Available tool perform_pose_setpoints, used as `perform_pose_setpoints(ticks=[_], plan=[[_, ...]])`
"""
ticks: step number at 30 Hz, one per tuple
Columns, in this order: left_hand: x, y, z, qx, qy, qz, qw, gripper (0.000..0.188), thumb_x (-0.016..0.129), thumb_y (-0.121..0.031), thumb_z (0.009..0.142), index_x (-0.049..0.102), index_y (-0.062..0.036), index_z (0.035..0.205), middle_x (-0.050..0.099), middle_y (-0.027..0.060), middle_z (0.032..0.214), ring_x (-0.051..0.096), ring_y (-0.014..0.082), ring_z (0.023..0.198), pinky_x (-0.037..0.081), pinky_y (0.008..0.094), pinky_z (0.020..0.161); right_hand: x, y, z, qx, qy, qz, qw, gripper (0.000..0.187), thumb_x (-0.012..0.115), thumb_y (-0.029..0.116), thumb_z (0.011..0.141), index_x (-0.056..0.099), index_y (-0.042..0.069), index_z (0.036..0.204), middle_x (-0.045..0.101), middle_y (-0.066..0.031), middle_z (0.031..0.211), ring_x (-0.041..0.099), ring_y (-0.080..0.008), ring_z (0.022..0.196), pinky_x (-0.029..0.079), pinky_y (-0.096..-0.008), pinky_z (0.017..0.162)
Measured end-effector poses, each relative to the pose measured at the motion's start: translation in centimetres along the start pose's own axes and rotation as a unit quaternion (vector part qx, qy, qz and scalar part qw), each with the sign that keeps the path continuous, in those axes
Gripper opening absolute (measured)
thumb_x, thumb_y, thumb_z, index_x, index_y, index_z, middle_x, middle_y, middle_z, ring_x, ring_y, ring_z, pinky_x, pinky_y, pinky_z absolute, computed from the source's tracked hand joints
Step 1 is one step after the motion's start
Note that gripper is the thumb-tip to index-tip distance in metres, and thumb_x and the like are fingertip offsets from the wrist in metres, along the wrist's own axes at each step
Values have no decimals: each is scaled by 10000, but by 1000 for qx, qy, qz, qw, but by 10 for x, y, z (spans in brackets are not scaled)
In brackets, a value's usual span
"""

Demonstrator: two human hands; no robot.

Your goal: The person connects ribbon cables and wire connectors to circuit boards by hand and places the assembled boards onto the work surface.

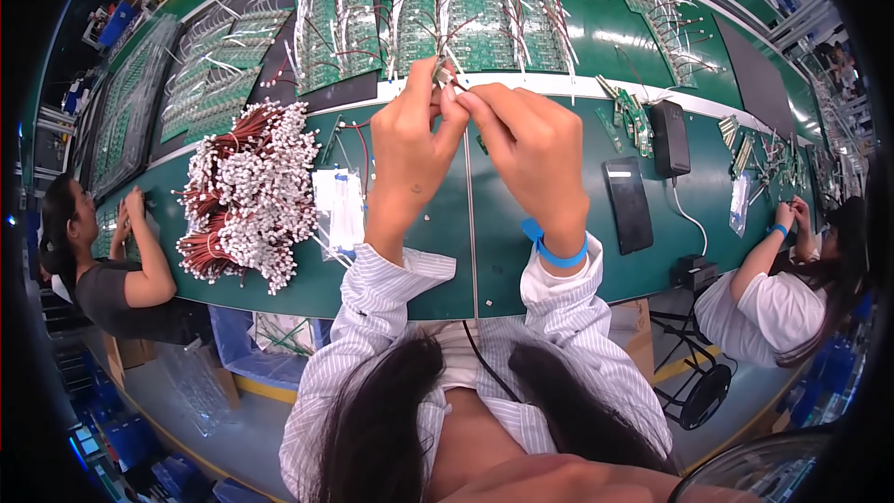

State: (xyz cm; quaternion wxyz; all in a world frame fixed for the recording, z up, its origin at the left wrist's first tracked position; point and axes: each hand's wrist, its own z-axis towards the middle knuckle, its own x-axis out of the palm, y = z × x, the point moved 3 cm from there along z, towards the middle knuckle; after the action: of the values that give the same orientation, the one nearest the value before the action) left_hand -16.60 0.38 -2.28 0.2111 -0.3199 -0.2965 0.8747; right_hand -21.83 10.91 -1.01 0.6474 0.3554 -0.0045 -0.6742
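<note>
My left hand (pixel 414 144) pinches a small greenish part with a pale connector (pixel 444 75) between thumb and fingers, above the table's middle. Close against it, my right hand (pixel 533 140) is closed too, its thumb and forefinger meeting at a thin dark wire (pixel 459 86) beside that part. The fingertips hide most of both pieces, so whether they are joined cannot be seen. A blue band (pixel 562 259) circles my right wrist. Left of my left hand lies a big heap of red-brown wire leads (pixel 247 196) with white plugs, some tied in bundles.
Green circuit board panels (pixel 480 33) with wires cover the back. A clear bag (pixel 338 210) lies by the heap. To the right are a black phone (pixel 629 205), a black adapter (pixel 670 140) and small boards (pixel 636 121). Co-workers sit left (pixel 112 270) and right (pixel 768 307).
</note>
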Motion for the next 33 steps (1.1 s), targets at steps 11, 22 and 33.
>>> perform_pose_setpoints(ticks=[11, 22, 33], plan=[[-1, 0, -1, 9, 8, 7, 1000, 225, 529, -48, 773, 491, 1, 990, 587, 147, 665, 611, 266, 584, 461, 332, 495, -5, 0, -1, 16, 0, 14, 1000, 53, 616, 65, 746, 622, 36, 790, 569, -92, 600, 527, -203, 482, 387, -292, 432], [5, 5, 0, -51, 63, -26, 996, 254, 435, -102, 866, 504, -38, 1103, 567, 108, 748, 531, 159, 620, 430, 277, 596, -18, -31, -6, 51, 27, -36, 998, 132, 569, 183, 775, 605, 60, 742, 575, -86, 659, 553, -260, 582, 432, -347, 534], [2, 0, 7, -18, 11, -26, 999, 264, 401, -97, 877, 500, -14, 1108, 559, 71, 738, 528, 132, 658, 429, 255, 646, -116, -113, -46, 378, -189, -150, 894, 231, 524, 230, 824, 630, 32, 767, 525, -58, 475, 485, -123, 382, 362, -258, 409]])
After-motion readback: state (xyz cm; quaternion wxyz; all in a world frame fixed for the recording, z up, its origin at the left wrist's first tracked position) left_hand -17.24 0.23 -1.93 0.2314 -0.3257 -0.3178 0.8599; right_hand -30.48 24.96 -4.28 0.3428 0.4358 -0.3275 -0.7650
